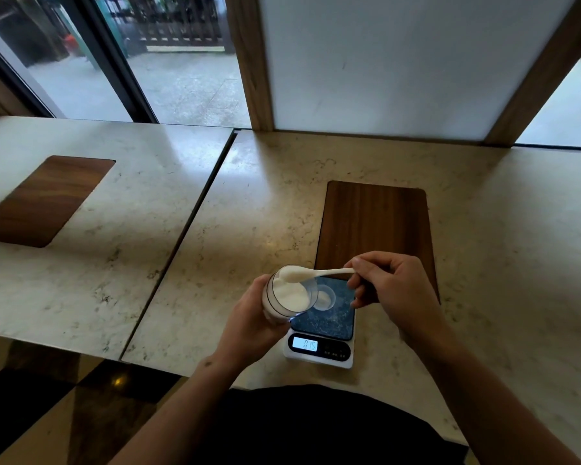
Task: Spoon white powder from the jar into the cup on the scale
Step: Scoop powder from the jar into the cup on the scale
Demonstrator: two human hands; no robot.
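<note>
My left hand (249, 322) holds a clear jar (287, 295) of white powder, tilted toward me, just left of the scale. My right hand (388, 286) pinches the handle of a white plastic spoon (311, 273). Its bowl carries a heap of powder and hovers over the jar's mouth. A small clear cup (326, 298) with a little white powder in it stands on the dark blue platform of the scale (329, 325). The scale's lit display reads about 015.
The scale sits on a marble counter (235, 250), partly over a dark wooden inlay (373, 229). A second counter slab with another wooden inlay (44, 199) lies to the left across a seam. Windows and a white panel stand behind.
</note>
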